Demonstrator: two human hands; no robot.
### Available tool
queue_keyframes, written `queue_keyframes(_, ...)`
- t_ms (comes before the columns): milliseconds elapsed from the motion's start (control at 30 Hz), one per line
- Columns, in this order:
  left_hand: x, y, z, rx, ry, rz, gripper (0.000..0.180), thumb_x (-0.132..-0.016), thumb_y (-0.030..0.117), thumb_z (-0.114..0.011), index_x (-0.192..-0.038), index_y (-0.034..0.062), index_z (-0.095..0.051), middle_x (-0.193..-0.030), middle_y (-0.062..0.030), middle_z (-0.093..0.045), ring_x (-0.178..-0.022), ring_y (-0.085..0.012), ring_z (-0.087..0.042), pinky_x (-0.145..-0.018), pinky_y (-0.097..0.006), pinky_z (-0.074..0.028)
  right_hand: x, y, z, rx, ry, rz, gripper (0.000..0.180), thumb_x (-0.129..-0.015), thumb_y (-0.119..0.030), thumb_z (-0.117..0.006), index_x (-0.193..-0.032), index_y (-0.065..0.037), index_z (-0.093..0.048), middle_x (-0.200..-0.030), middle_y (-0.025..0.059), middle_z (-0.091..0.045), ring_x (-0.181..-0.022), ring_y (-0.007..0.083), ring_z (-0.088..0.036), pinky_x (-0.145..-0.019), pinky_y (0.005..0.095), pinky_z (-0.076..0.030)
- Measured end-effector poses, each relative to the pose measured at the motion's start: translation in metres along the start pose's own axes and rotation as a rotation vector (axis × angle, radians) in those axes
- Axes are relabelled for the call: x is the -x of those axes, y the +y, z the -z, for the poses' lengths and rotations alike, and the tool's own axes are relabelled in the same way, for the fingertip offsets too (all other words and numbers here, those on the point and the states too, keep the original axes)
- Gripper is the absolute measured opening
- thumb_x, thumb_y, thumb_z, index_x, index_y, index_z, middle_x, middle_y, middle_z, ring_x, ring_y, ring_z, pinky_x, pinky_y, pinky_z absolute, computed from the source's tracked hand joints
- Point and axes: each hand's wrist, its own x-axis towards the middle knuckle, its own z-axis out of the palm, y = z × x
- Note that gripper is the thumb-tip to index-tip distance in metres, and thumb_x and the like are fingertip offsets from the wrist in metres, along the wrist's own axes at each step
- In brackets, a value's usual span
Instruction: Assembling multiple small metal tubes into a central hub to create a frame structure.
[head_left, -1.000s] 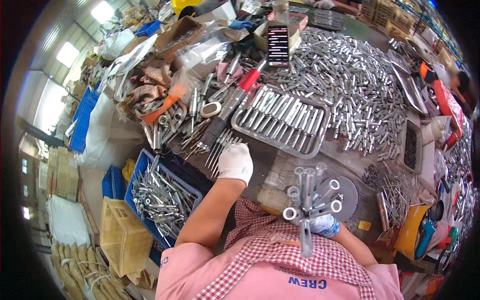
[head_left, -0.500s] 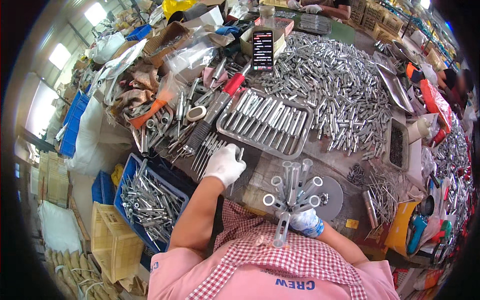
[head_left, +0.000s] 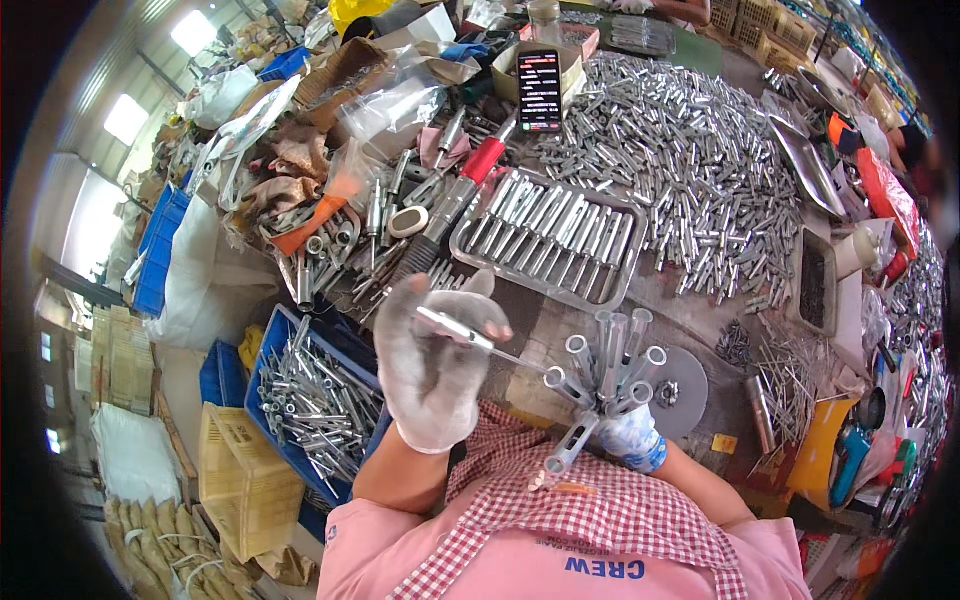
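Note:
My left hand (head_left: 432, 375), in a white glove, is raised in front of my chest and pinches a thin metal rod with a thicker, shiny end (head_left: 455, 328). The rod's thin tip points right, close to the mouths of the tubes. My right hand (head_left: 628, 437), in a white and blue glove, grips a fanned bunch of slotted metal tubes (head_left: 605, 375); their open ends spread outward and its fingers are mostly hidden beneath them. Beyond both hands lies a clear tray (head_left: 535, 287) with a row of silver metal pieces.
A large heap of metal tubes (head_left: 690, 180) covers the far right. A phone (head_left: 540, 92) stands upright at the back. At left are a blue crate (head_left: 262, 400) of metal parts and a red-handled tool (head_left: 483, 160). A grey disc (head_left: 690, 390) lies beside my right hand.
My left hand has lifted off the rods lying left of the tray and turned palm up, bringing a rod toward the tubes. My right hand still holds the bunch. The view has shifted slightly.

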Motion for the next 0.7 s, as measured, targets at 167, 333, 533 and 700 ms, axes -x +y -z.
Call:
queue_keyframes(167, 0.014, -0.015, -0.004, -0.046, -0.310, 0.093, 0.056, -0.087, 0.005, -0.059, -0.136, 0.0143, -0.034, -0.086, -0.0056, -0.058, -0.086, -0.0213, -0.059, -0.105, -0.047, -0.027, -0.001, 0.011, -0.002, 0.125, 0.062, 0.234, 0.047, -0.072, -0.015, -0.069, -0.115, -0.001, -0.056, -0.107, 0.0180, -0.060, -0.097, 0.0336, -0.059, -0.083, 0.0401, -0.048)
queue_keyframes(333, 0.019, -0.017, -0.007, 0.030, -0.301, 0.199, 0.052, -0.086, 0.005, -0.062, -0.132, 0.0161, -0.041, -0.087, -0.0062, -0.061, -0.087, -0.0228, -0.061, -0.107, -0.048, -0.024, -0.003, 0.018, -0.001, 0.137, -0.024, 0.147, 0.049, -0.071, -0.016, -0.070, -0.115, -0.001, -0.056, -0.103, 0.0176, -0.061, -0.093, 0.0344, -0.059, -0.081, 0.0396, -0.049)
queue_keyframes(533, 0.019, -0.015, -0.012, 0.123, -0.296, 0.224, 0.053, -0.085, 0.004, -0.062, -0.132, 0.0168, -0.039, -0.088, -0.0068, -0.061, -0.087, -0.0238, -0.062, -0.106, -0.048, -0.025, -0.001, 0.016, 0.002, 0.191, -0.072, 0.159, 0.050, -0.070, -0.017, -0.072, -0.115, -0.001, -0.056, -0.105, 0.0173, -0.061, -0.094, 0.0331, -0.059, -0.082, 0.0380, -0.049)
queue_keyframes(700, 0.020, -0.016, -0.013, 0.165, -0.270, 0.217, 0.053, -0.085, -0.002, -0.059, -0.132, 0.0147, -0.040, -0.090, -0.0078, -0.061, -0.089, -0.0221, -0.061, -0.107, -0.047, -0.023, -0.002, 0.013, 0.004, 0.122, -0.068, 0.126, 0.054, -0.070, -0.017, -0.073, -0.118, -0.001, -0.055, -0.111, 0.0179, -0.059, -0.099, 0.0317, -0.059, -0.085, 0.0375, -0.048)
